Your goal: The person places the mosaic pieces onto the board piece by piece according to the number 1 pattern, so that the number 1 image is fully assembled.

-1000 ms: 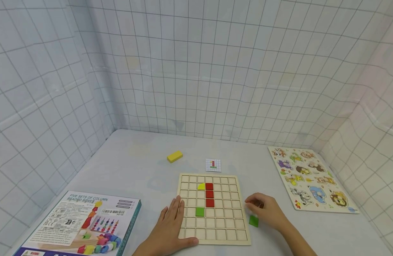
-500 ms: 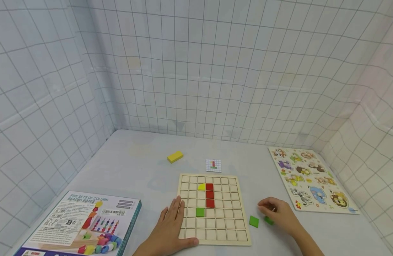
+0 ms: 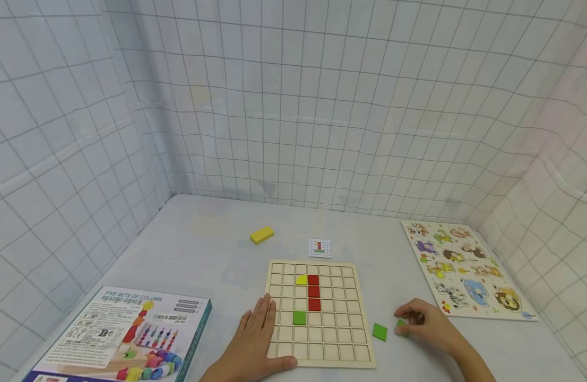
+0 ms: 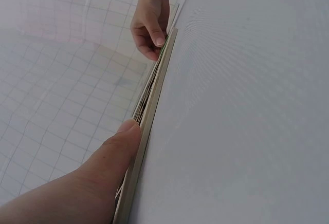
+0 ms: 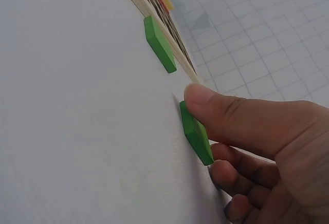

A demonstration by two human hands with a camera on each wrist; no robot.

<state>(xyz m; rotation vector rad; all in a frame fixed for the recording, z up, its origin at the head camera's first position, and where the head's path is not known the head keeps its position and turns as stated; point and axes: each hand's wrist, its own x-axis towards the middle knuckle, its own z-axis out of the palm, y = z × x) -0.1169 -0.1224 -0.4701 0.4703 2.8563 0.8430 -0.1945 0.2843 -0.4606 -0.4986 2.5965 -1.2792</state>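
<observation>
A wooden grid board (image 3: pixel 329 335) lies before me, steadied by my left hand (image 3: pixel 252 340). Its fingers lie straight along the left edge, with the thumb at the front corner. Set in the grid are a column of red square tiles (image 3: pixel 314 292), a yellow curved-edge tile (image 3: pixel 301 280) and one green square tile (image 3: pixel 299 318). Right of the board, my right hand (image 3: pixel 426 324) pinches a second green tile (image 5: pixel 198 137), tilted close over the table, thumb on its face. A third green tile (image 3: pixel 380 332) lies flat between that hand and the board.
Behind the board lies a small pattern card (image 3: pixel 319 248), with a yellow block (image 3: pixel 262 235) to its left. An animal puzzle board (image 3: pixel 465 270) lies at the right. A flat printed box (image 3: pixel 121 334) occupies the front left. Grid-patterned cloth (image 3: pixel 293 106) surrounds the table.
My right hand has moved right, away from the board and the loose green tile beside it, and now pinches another green tile. My left hand has stayed in place.
</observation>
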